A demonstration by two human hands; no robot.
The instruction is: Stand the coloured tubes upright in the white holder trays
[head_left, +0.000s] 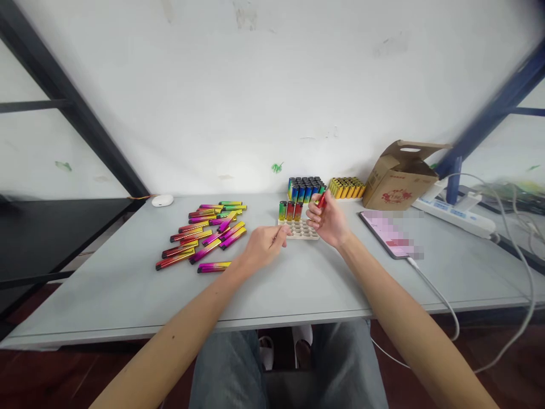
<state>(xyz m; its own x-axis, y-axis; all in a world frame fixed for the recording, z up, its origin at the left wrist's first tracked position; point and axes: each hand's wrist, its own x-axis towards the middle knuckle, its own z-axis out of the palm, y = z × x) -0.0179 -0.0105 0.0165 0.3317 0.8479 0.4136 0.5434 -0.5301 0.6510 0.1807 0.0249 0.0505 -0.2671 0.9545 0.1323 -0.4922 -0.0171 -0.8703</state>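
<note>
My right hand (327, 220) is closed round a red lighter (322, 199), held tilted above the right side of a pale tray (304, 232) with rows of round holes. My left hand (268, 244) hovers at the tray's left edge with fingers curled together; whatever it may hold is hidden. At the tray's back left stand a green lighter (283, 211) and two red lighters (294, 211), upright. To the left of my left hand, several loose lighters (204, 233) in shiny red, purple, green and yellow lie on the table.
Behind the tray, blue lighters (301, 192) stand packed in a block, beside a yellow block (347, 187). An open cardboard box (395, 182), a power strip (457, 216) and a phone (387, 236) on a white cable are to the right. A white case (162, 200) sits back left.
</note>
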